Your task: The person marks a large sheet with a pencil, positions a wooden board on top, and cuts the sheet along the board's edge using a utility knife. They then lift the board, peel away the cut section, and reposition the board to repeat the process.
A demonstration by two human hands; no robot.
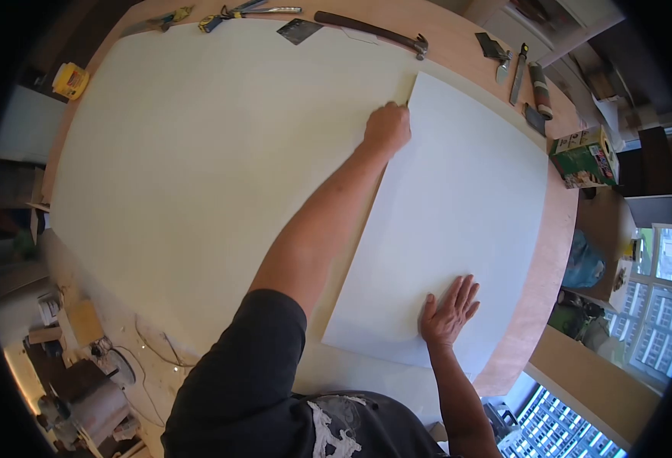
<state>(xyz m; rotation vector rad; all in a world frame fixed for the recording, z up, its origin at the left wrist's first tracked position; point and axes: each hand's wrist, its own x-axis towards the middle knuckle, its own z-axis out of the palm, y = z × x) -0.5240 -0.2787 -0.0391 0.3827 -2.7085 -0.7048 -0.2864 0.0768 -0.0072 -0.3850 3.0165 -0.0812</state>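
Note:
A large white panel (198, 153) covers much of the wooden workbench, and a smaller white board (466, 198) lies on its right part. My left hand (388, 130) is closed in a fist at the upper left edge of the smaller board. A tiny dark tip shows by its fingers; what they hold is hidden. Lower down, my right hand (449, 313) lies flat on the smaller board, palm down, fingers spread and thumb to the left.
Along the far edge lie a hammer (374, 33), a dark scraper plate (299, 31) and a tape measure (210, 24). A file (518, 75) and a green box (586, 159) are at the right. A yellow tub (69, 80) stands at the left edge.

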